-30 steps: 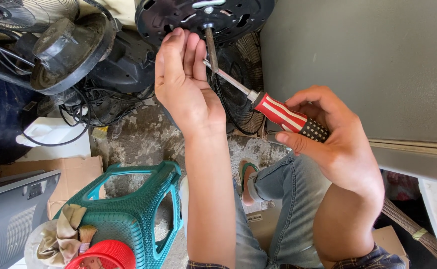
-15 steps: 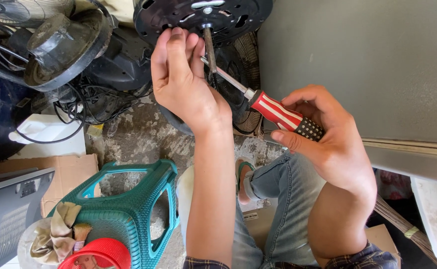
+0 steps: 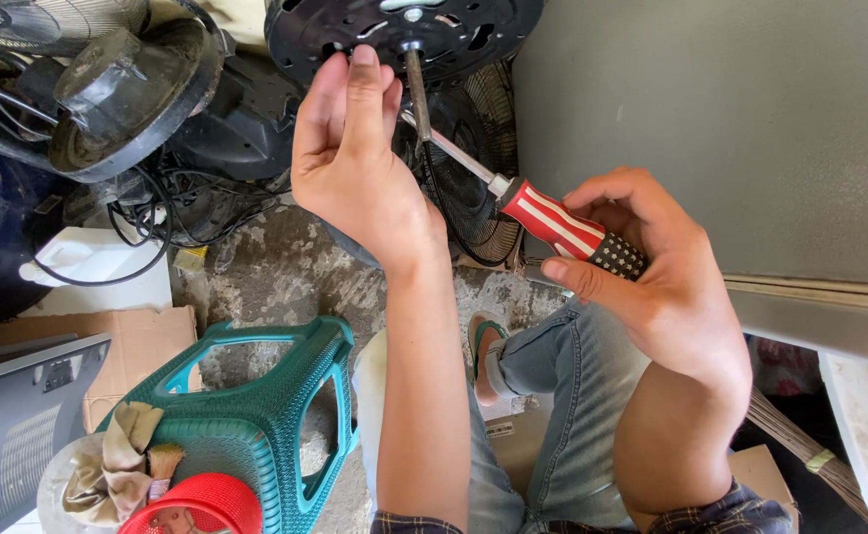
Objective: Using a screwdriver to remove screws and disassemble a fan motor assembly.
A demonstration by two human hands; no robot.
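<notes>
Grey wall (image 3: 711, 129) fills the space behind my right hand. Below my left hand stands a teal plastic stool (image 3: 256, 425). Above both hands I see the black fan motor housing (image 3: 404, 35) with its metal shaft (image 3: 417, 94). My left hand (image 3: 355, 158) pinches near that shaft, fingers together. My right hand (image 3: 651, 277) grips a red-and-white striped screwdriver (image 3: 552, 222), its tip beside the shaft.
</notes>
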